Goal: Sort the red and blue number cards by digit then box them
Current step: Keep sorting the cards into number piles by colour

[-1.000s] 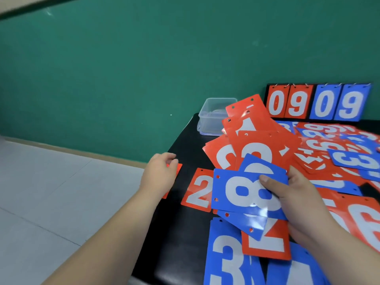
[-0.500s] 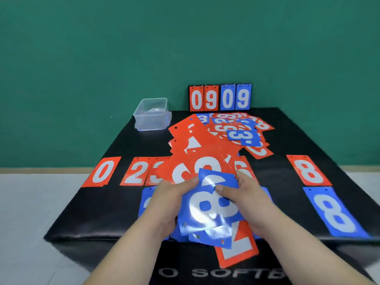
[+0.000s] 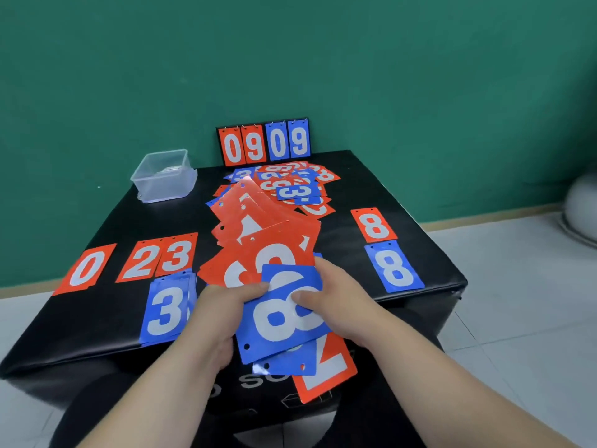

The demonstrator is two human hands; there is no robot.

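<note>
Head view: you've got both hands on a messy fan (image 3: 268, 240) of cards, held over the near edge of the black surface (image 3: 161, 218). Your left hand (image 3: 223, 305) grips it from the left side and your right hand (image 3: 336, 295) from the right. Both thumbs are pressed down on the top card (image 3: 281, 321), a blue 8 sitting tilted. The other fingers are tucked under the cards, so can't see them. Behind that card it's mostly red cards spreading away from you, and a red 7 (image 3: 326, 370) pokes out toward you at the bottom.

Laid flat on the left there's a row: red 0 (image 3: 85, 268), then red 2 (image 3: 140, 261) and red 3 (image 3: 177, 255) touching each other, with a blue 3 (image 3: 164, 310) just below the red 3. Over on the right, a red 8 (image 3: 373, 224) with a blue 8 (image 3: 394, 270) right below it.

The unsorted pile (image 3: 287, 185) is at the back middle, just in front of the scoreboard (image 3: 263, 142) reading 0909. The clear box (image 3: 164, 176) sits at the back left corner, well apart from your hands.
</note>
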